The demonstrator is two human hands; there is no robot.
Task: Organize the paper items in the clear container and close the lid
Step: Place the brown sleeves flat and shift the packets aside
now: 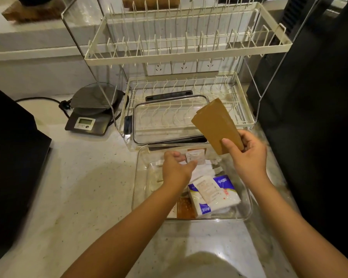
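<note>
The clear container (247, 209) sits open on the counter in front of me. Inside lie a white and blue tissue pack (219, 195), an orange-brown packet (185, 207) and some white papers (203, 169). My right hand (247, 153) holds a stack of brown paper envelopes (215, 125) up above the container's far right corner. My left hand (177, 165) reaches into the container and pinches a small white sachet (194, 157). The clear lid (149, 117), with dark latches, leans in the lower tier of the rack behind the container.
A cream two-tier wire dish rack (189, 57) stands behind the container. A digital kitchen scale (88, 119) with a black cable sits at the left. A dark appliance (12, 157) fills the left edge, and a black machine (309, 97) the right.
</note>
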